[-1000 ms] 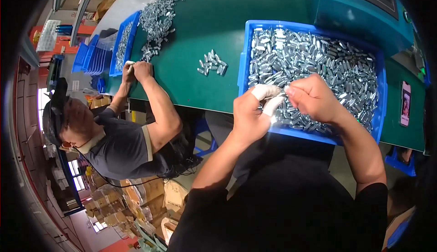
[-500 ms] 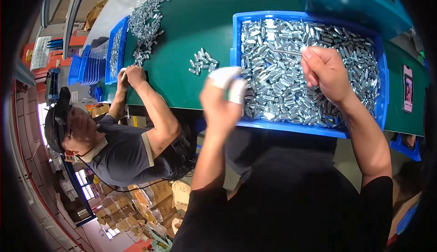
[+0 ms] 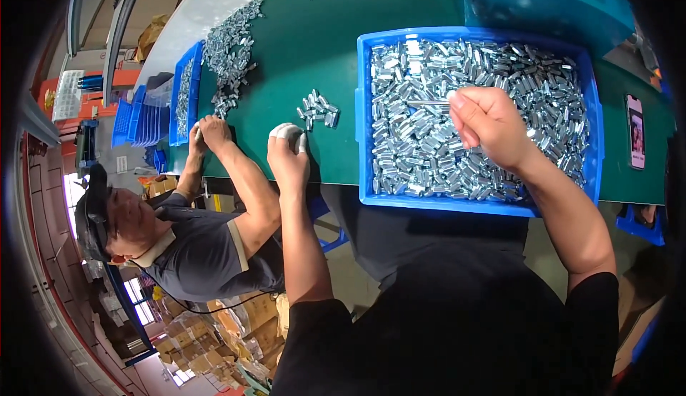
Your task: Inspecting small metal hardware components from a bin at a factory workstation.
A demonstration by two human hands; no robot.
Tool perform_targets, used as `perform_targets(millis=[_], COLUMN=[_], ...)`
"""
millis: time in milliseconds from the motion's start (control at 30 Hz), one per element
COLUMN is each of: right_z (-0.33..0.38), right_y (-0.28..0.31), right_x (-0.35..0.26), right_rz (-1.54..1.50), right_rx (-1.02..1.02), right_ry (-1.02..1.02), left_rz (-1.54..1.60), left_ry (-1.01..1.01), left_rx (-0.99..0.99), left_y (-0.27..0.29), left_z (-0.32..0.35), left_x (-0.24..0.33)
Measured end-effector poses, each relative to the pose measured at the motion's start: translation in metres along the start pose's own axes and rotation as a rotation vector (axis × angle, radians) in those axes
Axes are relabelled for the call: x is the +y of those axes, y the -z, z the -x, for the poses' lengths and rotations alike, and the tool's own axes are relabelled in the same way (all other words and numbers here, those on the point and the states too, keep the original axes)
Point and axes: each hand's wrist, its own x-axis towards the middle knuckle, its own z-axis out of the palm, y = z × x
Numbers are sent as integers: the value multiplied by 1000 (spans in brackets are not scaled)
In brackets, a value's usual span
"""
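Left hand: we see our left hand (image 3: 288, 154) resting on the green bench (image 3: 371, 3), its taped fingertips (image 3: 284, 131) just beside a small pile of metal parts (image 3: 318, 109); the grip looks loosely curled with nothing clearly in it.
Right hand: our right hand (image 3: 489, 124) is over the blue tray (image 3: 366, 146), its grip pinched on a thin metal rod (image 3: 427, 102) that points left across the tray.
Tray: it sits on the bench in front of us, filled nearly to its rim with small shiny metal pieces (image 3: 421, 153).
Small pile: it lies on the bare bench just left of the tray, apart from it.
Co-worker: a person in a dark shirt (image 3: 200, 253) sits to our left, both hands (image 3: 207, 130) at the bench edge.
Far left: a longer heap of metal parts (image 3: 230, 46) lies beside a narrow blue bin (image 3: 184, 96).
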Motion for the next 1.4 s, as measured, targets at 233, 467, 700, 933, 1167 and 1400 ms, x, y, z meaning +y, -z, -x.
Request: perform_targets(millis=[233, 467, 700, 933, 1167, 1400], right_z=[-2, 1, 4, 1, 10, 5], right_y=[-3, -2, -3, -6, -11, -8], right_x=[1, 3, 1, 4, 8, 6], right_rz=[17, 50, 123, 210, 447, -79], right_rx=[13, -18, -81, -42, -27, -250], right_ry=[-6, 38, 86, 234, 358, -3], left_rz=[11, 526, 1615, 1623, 1492, 1281], left_ry=[139, 365, 587, 559, 452, 144], left_rx=[-167, -47, -267, -298, -457, -266], left_y=[16, 18, 13, 8, 2, 1], left_z=[4, 15, 10, 6, 11, 12], left_x=[-1, 43, 150, 161, 177, 192])
